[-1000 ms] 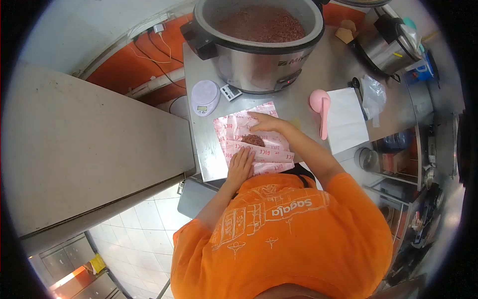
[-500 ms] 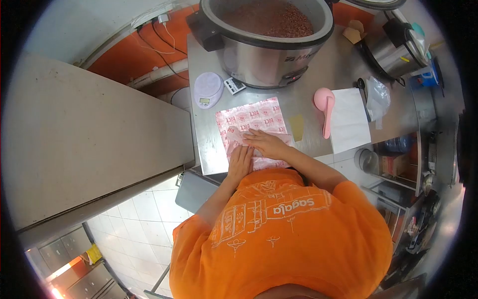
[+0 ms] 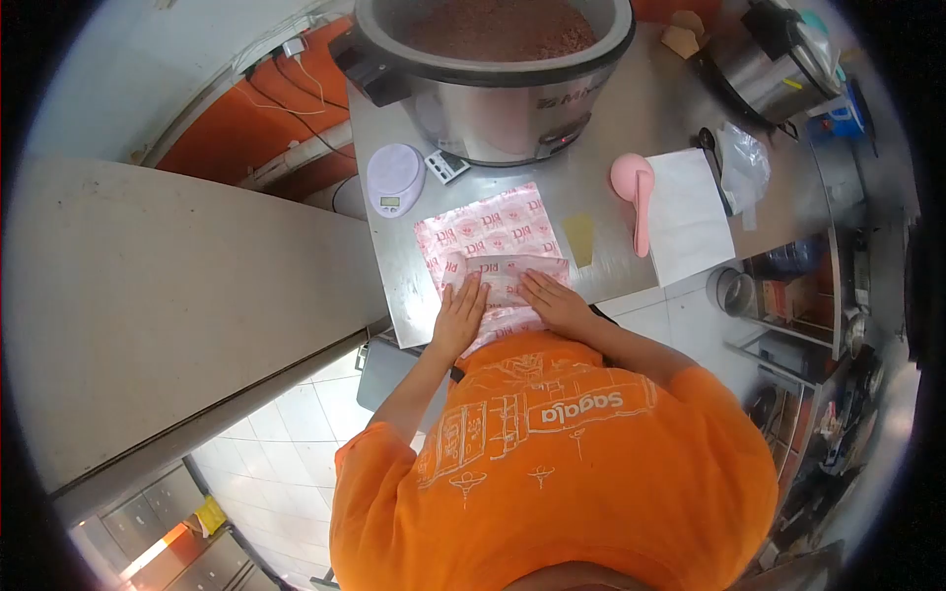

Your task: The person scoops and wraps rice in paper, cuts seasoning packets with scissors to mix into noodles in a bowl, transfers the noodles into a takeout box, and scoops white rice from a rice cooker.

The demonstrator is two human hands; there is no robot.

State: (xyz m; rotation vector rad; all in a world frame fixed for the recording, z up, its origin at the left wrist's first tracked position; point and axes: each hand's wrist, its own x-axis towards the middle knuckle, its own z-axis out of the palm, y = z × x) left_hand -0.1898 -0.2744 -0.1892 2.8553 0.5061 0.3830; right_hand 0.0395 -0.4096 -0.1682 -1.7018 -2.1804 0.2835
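Sheets of pink and white printed wrapping paper (image 3: 493, 222) lie on the steel table in front of me. Across their middle runs a folded band, with its paler underside partly showing. My left hand (image 3: 460, 313) rests on the left part of this fold, fingers stretched out and pressed down. On the right part of the fold my right hand (image 3: 554, 300) lies with its fingers extended over the paper. Both thumbs are hard to make out. Whatever is under the fold is hidden.
A large cooker (image 3: 493, 103) full of brown grains stands behind the paper. A lilac kitchen scale (image 3: 396, 177) and a small timer (image 3: 446, 167) sit at left. To the right are a pink scoop (image 3: 633, 182), white paper sheets (image 3: 685, 217) and a plastic bag (image 3: 744, 167).
My right hand has moved from the middle of the fold to its right side. My left hand has shifted slightly left and up onto the fold, so the hands are farther apart.
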